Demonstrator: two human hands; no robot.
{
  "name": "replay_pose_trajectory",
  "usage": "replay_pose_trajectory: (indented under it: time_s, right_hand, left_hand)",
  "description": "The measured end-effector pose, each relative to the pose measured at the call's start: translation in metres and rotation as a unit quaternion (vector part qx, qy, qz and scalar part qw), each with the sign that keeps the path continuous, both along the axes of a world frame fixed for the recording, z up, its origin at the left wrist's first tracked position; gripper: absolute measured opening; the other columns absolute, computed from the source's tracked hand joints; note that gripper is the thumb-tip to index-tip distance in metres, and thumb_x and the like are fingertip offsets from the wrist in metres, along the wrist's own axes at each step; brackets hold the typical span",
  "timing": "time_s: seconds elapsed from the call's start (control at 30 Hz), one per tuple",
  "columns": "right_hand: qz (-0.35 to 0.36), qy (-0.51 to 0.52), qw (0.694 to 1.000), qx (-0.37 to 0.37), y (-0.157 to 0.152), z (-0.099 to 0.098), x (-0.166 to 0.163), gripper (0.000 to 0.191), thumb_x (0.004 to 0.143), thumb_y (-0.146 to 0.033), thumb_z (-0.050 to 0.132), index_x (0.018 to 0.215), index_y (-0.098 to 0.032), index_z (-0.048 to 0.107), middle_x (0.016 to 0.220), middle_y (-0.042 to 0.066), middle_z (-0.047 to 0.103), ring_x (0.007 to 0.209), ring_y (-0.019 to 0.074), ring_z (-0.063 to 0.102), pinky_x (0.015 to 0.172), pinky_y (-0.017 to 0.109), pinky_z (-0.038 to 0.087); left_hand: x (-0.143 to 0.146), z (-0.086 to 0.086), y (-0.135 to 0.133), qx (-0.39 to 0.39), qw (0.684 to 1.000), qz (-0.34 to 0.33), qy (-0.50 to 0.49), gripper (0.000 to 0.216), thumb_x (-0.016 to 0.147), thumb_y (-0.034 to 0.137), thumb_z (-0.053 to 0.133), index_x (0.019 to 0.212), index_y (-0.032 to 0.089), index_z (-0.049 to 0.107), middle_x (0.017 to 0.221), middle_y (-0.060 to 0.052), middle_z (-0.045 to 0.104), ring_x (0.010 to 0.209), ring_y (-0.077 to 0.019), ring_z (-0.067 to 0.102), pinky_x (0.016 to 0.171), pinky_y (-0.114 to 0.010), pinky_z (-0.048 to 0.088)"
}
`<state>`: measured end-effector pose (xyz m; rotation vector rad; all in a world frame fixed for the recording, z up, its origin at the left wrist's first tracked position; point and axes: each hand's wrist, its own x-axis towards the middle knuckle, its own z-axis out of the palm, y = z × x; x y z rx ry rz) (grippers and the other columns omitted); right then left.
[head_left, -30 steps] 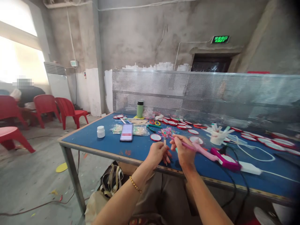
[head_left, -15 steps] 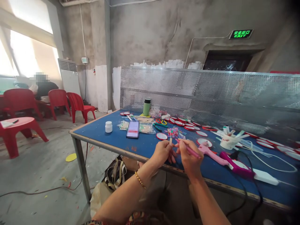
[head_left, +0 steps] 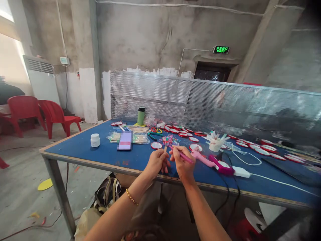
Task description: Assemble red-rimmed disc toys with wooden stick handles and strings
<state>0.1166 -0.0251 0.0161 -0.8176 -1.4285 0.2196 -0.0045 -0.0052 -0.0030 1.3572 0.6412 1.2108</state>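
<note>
My left hand (head_left: 155, 163) is closed in a pinch on a thin wooden stick (head_left: 165, 145) held upright, with a coloured bit at its top. My right hand (head_left: 182, 163) is closed round a slim pink tool (head_left: 184, 156) whose tip points at the stick. Both hands hover over the near edge of the blue table (head_left: 105, 154). A pink glue gun (head_left: 204, 160) lies just right of my right hand. Round red-rimmed discs (head_left: 156, 145) lie on the table beyond my hands.
A white jar (head_left: 95, 140), a phone (head_left: 124, 145), a bundle of sticks (head_left: 139, 138), a green flask (head_left: 141, 115), scissors (head_left: 155, 130) and a cup of sticks (head_left: 215, 144) are on the table. A perforated metal screen (head_left: 200, 100) backs it. Red chairs (head_left: 56, 115) stand left; bags (head_left: 107, 197) sit underneath.
The view has swung: the table and hands sit further left and lower in the picture. My hands keep the same hold on the stick and the pink tool.
</note>
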Motion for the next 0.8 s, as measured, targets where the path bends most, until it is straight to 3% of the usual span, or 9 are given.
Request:
replay_pose_trajectory:
  time_s: [0.2, 0.4, 0.67, 0.8]
  right_hand:
    - [-0.011, 0.025, 1.0, 0.0, 0.0025, -0.003, 0.001, 0.024, 0.093, -0.041, 0.059, 0.084, -0.019, 0.065, 0.069, 0.0, 0.066, 0.05, 0.012, 0.059, 0.049, 0.025, 0.048]
    - [-0.007, -0.023, 1.0, 0.012, 0.0028, -0.0031, 0.001, 0.021, 0.094, -0.037, 0.058, 0.085, -0.02, 0.065, 0.069, 0.0, 0.067, 0.052, 0.0123, 0.061, 0.052, 0.025, 0.05]
    - [0.052, 0.016, 0.998, -0.031, 0.0031, -0.0033, -0.0015, 0.022, 0.091, -0.04, 0.061, 0.08, -0.021, 0.06, 0.06, -0.003, 0.063, 0.04, 0.0117, 0.054, 0.039, 0.024, 0.046]
    - [0.033, 0.009, 0.999, -0.024, 0.003, -0.0043, -0.0019, 0.022, 0.092, -0.039, 0.06, 0.077, -0.022, 0.059, 0.06, -0.003, 0.061, 0.041, 0.0115, 0.054, 0.039, 0.023, 0.046]
  left_hand:
    - [0.0009, -0.0024, 0.002, 0.01, 1.0, 0.014, 0.014, 0.034, 0.084, 0.051, 0.056, 0.082, 0.018, 0.051, 0.058, 0.002, 0.063, 0.032, -0.008, 0.052, 0.029, -0.015, 0.027]
    - [0.0019, -0.0047, 0.0049, 0.011, 1.0, 0.016, 0.024, 0.032, 0.086, 0.049, 0.055, 0.085, 0.018, 0.05, 0.06, 0.002, 0.063, 0.034, -0.0072, 0.052, 0.03, -0.015, 0.028]
    - [0.001, -0.0051, 0.0049, 0.033, 0.999, -0.002, 0.024, 0.042, 0.084, 0.058, 0.058, 0.083, 0.018, 0.048, 0.058, 0.003, 0.061, 0.035, -0.009, 0.055, 0.031, -0.016, 0.031]
    - [0.0014, -0.0074, 0.0059, 0.04, 0.999, -0.005, 0.026, 0.045, 0.083, 0.062, 0.058, 0.083, 0.018, 0.048, 0.06, 0.002, 0.063, 0.035, -0.0091, 0.055, 0.031, -0.016, 0.031]
